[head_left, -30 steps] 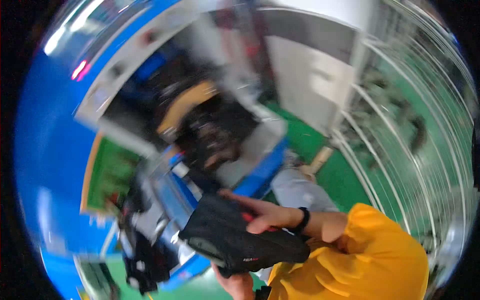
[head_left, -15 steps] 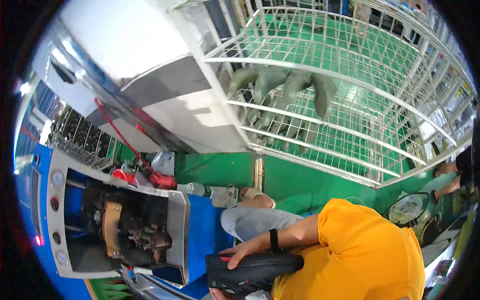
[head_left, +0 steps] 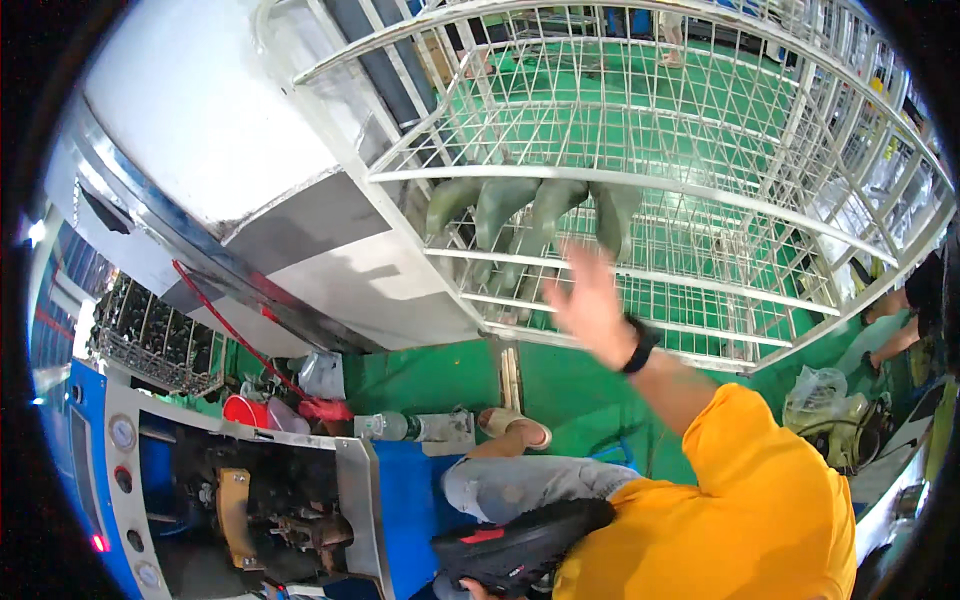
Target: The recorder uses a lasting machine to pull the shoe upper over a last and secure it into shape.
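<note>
A black shoe (head_left: 530, 538) with a red patch lies across my lap. Its collar end points left and the toe is against my yellow shirt. My left hand (head_left: 478, 589) grips it from below at the lower edge, mostly hidden by the shoe. My right hand (head_left: 588, 308), blurred, reaches up with fingers spread and nothing in them. It is in front of the white wire rack (head_left: 640, 190), just below several green foot-shaped lasts (head_left: 555, 212) hanging there. A dark band (head_left: 641, 345) circles my right wrist.
On the left stands a blue and grey machine (head_left: 360, 500) with gauges and an open dark cavity. Behind it sit a red bucket (head_left: 245, 410) and a clear bottle (head_left: 390, 427). At the far right show another person's arms (head_left: 895, 320), near a clear plastic bag (head_left: 815, 390).
My right hand has let go of the shoe and swung up toward the rack. The left hand still holds the shoe on my lap. The whole view has shifted slightly.
</note>
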Demonstrator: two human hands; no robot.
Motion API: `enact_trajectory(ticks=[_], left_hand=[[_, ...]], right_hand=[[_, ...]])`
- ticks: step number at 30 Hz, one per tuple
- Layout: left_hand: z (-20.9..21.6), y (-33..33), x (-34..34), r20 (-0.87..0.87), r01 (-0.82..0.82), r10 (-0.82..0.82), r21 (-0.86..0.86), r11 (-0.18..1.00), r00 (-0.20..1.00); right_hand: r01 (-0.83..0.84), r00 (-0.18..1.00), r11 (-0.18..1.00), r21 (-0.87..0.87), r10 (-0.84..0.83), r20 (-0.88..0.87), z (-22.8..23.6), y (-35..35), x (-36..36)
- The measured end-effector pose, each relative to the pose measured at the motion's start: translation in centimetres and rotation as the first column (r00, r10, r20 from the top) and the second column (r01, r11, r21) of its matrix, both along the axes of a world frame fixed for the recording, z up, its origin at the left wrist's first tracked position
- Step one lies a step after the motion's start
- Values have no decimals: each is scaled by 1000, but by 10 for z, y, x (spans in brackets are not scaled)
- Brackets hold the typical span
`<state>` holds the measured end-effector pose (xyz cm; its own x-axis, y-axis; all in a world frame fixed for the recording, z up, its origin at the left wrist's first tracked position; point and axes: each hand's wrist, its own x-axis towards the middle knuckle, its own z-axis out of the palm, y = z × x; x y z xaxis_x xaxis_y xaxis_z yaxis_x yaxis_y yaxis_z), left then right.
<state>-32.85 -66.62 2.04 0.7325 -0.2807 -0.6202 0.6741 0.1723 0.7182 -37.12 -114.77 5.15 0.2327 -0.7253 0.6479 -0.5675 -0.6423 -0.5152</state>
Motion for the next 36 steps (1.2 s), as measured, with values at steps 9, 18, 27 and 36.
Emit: enact_trajectory(ticks=[9,18,27,36], left_hand=[[-65,18,12,-193,130,-81,258,958,978],[-65,10,21,-205,166,-125,195,967,971],[-37,-14,31,-93,155,-144,130,979,985],[-22,-10,43,8,92,-93,75,993,996]], right_hand=[[234,965,878,417,-159,-207,2,-112,-54],[151,430,949,-278,-316,-846,-6,4,-94],[105,481,944,-314,-324,-814,-22,31,-104],[127,603,943,-309,-320,-731,-14,9,-93]])
